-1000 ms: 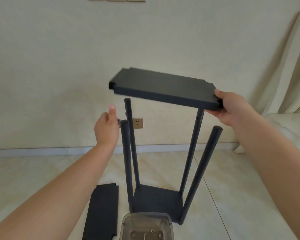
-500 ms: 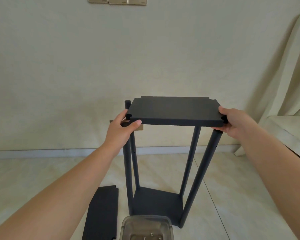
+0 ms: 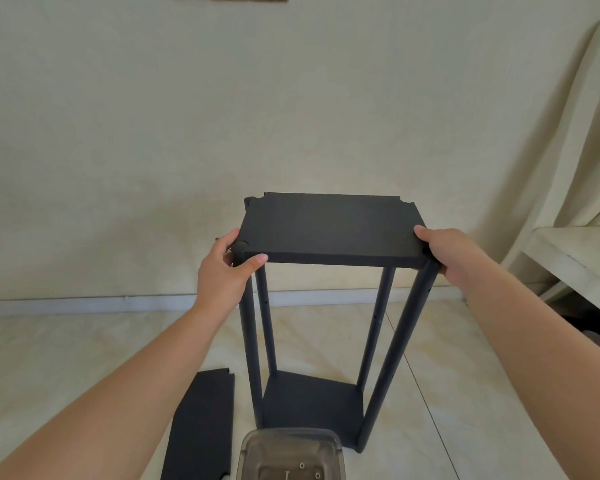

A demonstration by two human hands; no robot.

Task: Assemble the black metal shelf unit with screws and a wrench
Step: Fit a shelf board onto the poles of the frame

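Head view, top panel: the black shelf panel [image 3: 331, 226] is sitting level at the tops of the four black posts [image 3: 400, 344], its notched corners meeting them, probably so the screw holes line up.
Left hand: the left hand [image 3: 224, 271] is gripping the panel's 9 o'clock end, thumb curled along the front edge and fingers wrapping the corner beside the near-left post, seemingly to steady that joint.
Right hand: the right hand [image 3: 445, 249] is clasping the 3 o'clock end, fingers curled over the corner at the near-right post, balancing the other side.
Frame: the posts are rising from the bottom shelf [image 3: 312, 398] standing on the tiled floor [image 3: 84, 358] and spreading slightly toward the top, so both hands are likely pulling them in.
Spare part: another black panel [image 3: 201, 427] is lying flat on the floor at 7 o'clock of the frame.
Hardware: a clear plastic box [image 3: 291, 455] at 6 o'clock is holding small fasteners; no wrench is showing.
Stage: no screws appear fitted up top yet.
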